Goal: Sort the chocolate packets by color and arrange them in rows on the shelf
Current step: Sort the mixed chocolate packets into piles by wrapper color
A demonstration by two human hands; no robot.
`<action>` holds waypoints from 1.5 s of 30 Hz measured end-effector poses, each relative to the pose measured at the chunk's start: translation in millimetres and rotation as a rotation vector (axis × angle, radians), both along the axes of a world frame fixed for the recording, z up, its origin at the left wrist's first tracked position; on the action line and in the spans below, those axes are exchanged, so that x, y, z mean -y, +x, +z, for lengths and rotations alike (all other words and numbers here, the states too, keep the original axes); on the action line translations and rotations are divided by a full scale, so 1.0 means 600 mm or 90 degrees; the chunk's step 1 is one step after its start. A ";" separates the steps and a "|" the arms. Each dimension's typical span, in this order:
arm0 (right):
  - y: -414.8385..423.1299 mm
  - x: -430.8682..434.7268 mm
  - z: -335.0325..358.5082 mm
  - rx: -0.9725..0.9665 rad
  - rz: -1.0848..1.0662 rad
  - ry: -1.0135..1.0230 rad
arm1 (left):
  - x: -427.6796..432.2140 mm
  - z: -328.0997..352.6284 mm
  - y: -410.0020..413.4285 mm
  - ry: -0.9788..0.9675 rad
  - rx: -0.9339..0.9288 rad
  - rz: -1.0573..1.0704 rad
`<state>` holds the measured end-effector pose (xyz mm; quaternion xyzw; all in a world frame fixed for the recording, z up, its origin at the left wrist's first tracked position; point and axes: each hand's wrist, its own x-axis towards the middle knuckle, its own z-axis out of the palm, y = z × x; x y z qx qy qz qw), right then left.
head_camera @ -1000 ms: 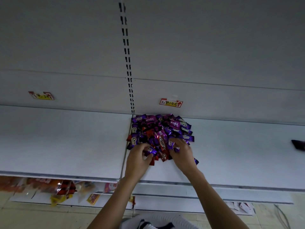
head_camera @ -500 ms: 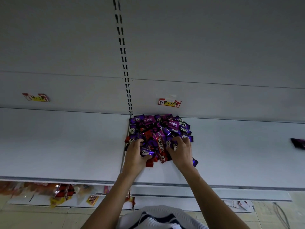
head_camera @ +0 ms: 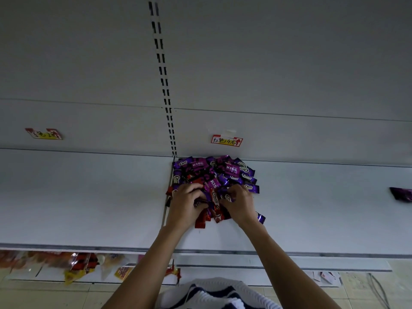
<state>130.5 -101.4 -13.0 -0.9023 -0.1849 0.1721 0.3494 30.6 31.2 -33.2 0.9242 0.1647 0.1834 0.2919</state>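
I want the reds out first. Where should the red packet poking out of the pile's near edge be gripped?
Pinch the red packet by its free crimped end, from the front of the shelf. That end lies clear of the pile, while its far end is buried beside the left hand.

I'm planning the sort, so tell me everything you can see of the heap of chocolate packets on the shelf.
The heap of chocolate packets is a jumbled mound of glossy foil-like wrappers, mostly purple, some red, printed Choco or KISS. It lies on the shelf against the back panel. The left hand and right hand grip packets at its near edge.
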 end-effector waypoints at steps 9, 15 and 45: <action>0.001 0.001 0.006 0.007 0.042 -0.039 | 0.004 0.007 0.006 -0.091 -0.052 0.032; 0.012 0.021 0.026 -0.046 -0.017 0.083 | 0.006 0.006 0.005 -0.087 -0.094 0.062; -0.001 0.112 0.014 0.015 -0.031 -0.086 | 0.018 0.033 0.034 -0.126 -0.137 0.003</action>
